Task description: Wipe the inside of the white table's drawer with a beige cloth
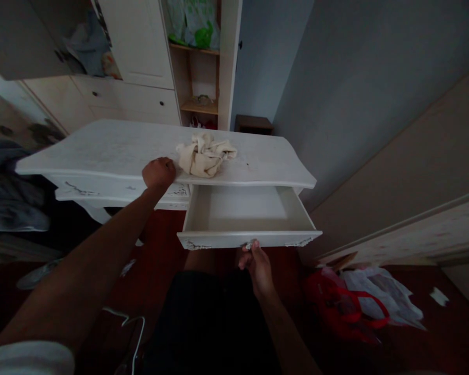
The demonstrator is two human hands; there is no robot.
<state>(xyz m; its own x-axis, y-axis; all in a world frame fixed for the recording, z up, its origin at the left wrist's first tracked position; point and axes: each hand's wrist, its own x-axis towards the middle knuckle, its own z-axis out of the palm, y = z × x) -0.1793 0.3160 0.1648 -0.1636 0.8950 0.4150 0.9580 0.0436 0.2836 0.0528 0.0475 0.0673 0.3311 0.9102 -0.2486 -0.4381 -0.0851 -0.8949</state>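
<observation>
A white dressing table (136, 143) with a curved front edge stands before me. Its right drawer (242, 208) is pulled out, and nothing shows on the bare inside bottom. My right hand (257, 263) pinches the small ornate knob (250, 244) at the middle of the drawer's front. My left hand (159, 172) is closed in a fist and rests on the tabletop's front edge, left of the drawer. Just right of that fist lies a crumpled cream cloth (205, 154). Whether the fist holds anything is hidden.
Behind the table stands a white wardrobe (140, 47) with open shelves holding plastic bags (197, 26). A grey wall (355, 94) runs along the right. On the floor lie a red bag (340, 307), a white plastic bag (386, 294) and a white hanger (138, 333). Dark clothes (11, 187) are at left.
</observation>
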